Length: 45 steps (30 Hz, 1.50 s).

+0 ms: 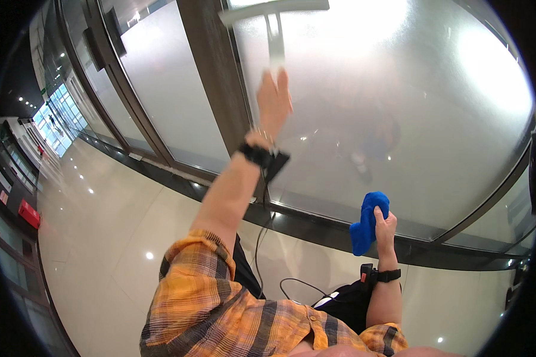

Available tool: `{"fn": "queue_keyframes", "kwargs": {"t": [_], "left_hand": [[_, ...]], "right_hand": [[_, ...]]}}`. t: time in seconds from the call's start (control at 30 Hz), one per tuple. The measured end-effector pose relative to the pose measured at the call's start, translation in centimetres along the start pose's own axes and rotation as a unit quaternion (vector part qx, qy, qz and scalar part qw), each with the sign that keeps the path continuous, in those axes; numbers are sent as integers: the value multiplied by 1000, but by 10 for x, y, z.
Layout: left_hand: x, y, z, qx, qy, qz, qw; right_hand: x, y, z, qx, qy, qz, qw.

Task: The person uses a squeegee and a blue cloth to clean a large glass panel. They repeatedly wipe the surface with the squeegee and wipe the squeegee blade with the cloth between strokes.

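Note:
My left hand (pixel 272 100) is raised high with the arm stretched out, gripping the handle of a pale squeegee (pixel 276 42). The squeegee's wide head lies across the upper part of a frosted glass panel (pixel 330 111), blurred, and whether its blade touches the glass I cannot tell. Lower at the right, my right hand (pixel 386 225) holds a bunched blue cloth (pixel 370 223), the thumb pressed over it, in front of the panel's bottom edge. Both wrists wear black straps.
Brown metal frames (pixel 214 76) divide the glass wall, with a dark ledge (pixel 303 227) along its foot. A thin black cable (pixel 257 254) runs over the glossy tiled floor (pixel 129 227) near my legs. A red box (pixel 29 213) stands by the far left wall of the corridor.

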State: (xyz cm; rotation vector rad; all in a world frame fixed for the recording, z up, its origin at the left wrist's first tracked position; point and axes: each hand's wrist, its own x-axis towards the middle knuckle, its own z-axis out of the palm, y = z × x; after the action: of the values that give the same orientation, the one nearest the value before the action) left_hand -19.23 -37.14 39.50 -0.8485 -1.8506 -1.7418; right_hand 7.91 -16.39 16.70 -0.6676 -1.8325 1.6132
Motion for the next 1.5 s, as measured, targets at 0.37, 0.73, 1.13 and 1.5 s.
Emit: {"fn": "queue_keyframes", "kwargs": {"t": [0.37,0.73,1.13,1.5], "left_hand": [[-102,-122,-4,83,-22,-133,987],[-144,-80,6,17,-70,-157,985],[-157,-118,56,119,-39,-124,984],[-111,-90,82,52,-15,-81,995]], "right_hand": [[-3,-4,5,7,-22,-22,1000],[-4,-9,5,-62,-8,-32,998],[-7,-6,0,-20,1,3,1000],[-7,-14,2,-9,-14,1,1000]]}}
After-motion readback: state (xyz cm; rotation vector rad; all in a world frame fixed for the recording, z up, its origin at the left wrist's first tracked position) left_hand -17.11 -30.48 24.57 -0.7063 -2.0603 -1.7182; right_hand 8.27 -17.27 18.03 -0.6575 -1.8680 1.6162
